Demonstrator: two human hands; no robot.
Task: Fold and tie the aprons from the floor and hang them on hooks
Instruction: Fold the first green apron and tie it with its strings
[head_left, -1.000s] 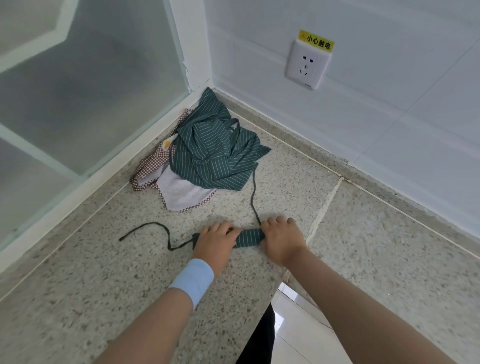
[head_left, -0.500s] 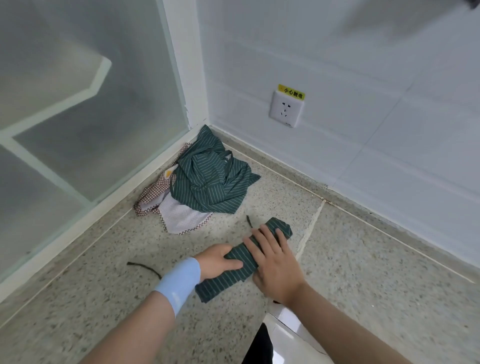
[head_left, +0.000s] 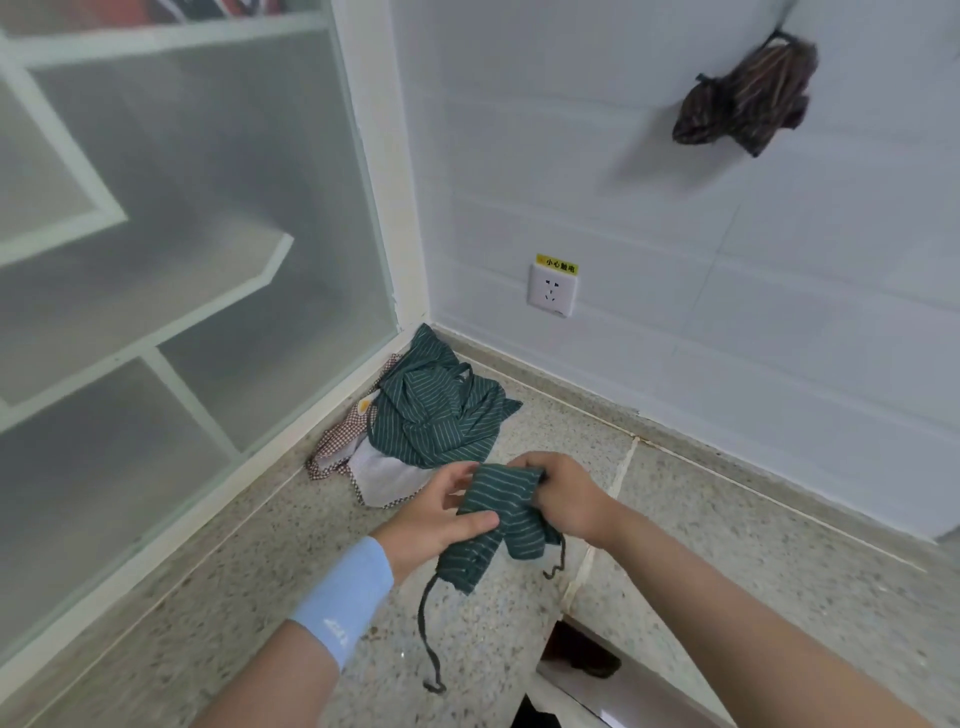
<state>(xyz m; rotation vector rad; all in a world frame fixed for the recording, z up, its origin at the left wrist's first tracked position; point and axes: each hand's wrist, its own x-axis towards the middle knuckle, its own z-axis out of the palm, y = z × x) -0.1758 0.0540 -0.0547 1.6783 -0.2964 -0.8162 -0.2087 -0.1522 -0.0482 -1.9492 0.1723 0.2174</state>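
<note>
Hands meet on a folded apron (head_left: 498, 514), dark green with thin pale stripes, held in the air above the floor (head_left: 208, 597), below the socket (head_left: 552, 291) and nearer the person. The left hand (head_left: 436, 512) pinches the folded cloth at its middle, thumb laid across the front and fingers reaching up behind it. The right hand (head_left: 566, 493) is curled round the upper end of the same bundle, knuckles toward the camera. The lower part of the cloth hangs down in two flaps. A dark tie string (head_left: 428, 639) trails from the lower flap to the floor, and a shorter string end (head_left: 558, 564) curls just under the right wrist. A light blue wristband (head_left: 345, 592) sits on the left forearm.

Directly below the socket and a little to its left, in the corner, a second green striped apron (head_left: 436, 415) lies crumpled on the floor, on top of a red-checked apron (head_left: 337, 447) with a white panel. Both touch the base of the frosted glass partition (head_left: 182, 260), which stands to the left of the socket. A yellow label (head_left: 557, 265) sits on the socket's top edge. Up and to the right of the socket, a tied brown-striped bundle (head_left: 743, 98) hangs against the white tiled wall (head_left: 675, 338); what it hangs from is blurred.
</note>
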